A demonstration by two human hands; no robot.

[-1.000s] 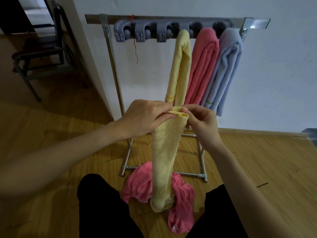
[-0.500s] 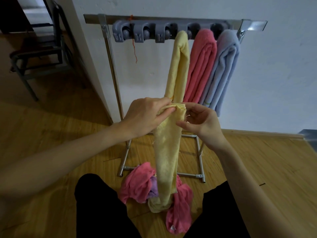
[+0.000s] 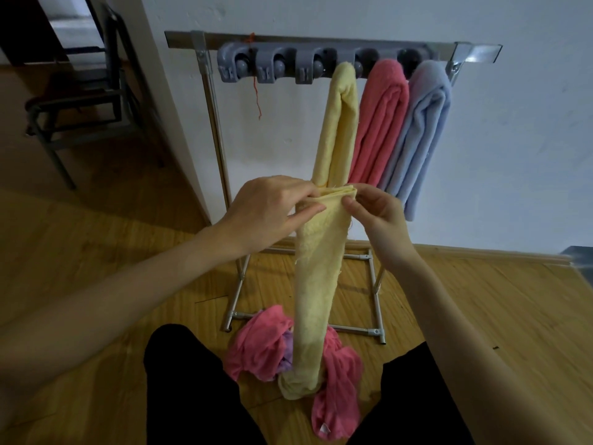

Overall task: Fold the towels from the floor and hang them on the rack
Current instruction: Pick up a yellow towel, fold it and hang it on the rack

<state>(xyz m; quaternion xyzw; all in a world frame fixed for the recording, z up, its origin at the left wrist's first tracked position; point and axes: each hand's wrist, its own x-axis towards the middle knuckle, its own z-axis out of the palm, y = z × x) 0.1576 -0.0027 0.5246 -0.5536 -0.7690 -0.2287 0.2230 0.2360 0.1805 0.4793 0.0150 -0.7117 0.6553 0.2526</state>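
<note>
Change: since a second ago, right hand [image 3: 375, 213] re-pinches the top edge; towel's tail lifts slightly.
Head view: left hand [image 3: 272, 213] and right hand both pinch the yellow towel [image 3: 316, 284], hanging toward 6 o'clock over floor towels [image 3: 260, 345].
Rack [image 3: 333, 49]: 12 o'clock, three towels hung.
Handling: soft, light, limp; likely best held by the top corners.

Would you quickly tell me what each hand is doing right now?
Left hand: pinches the top edge of the folded yellow towel.
Right hand: pinches the same top edge from the other side.
</note>
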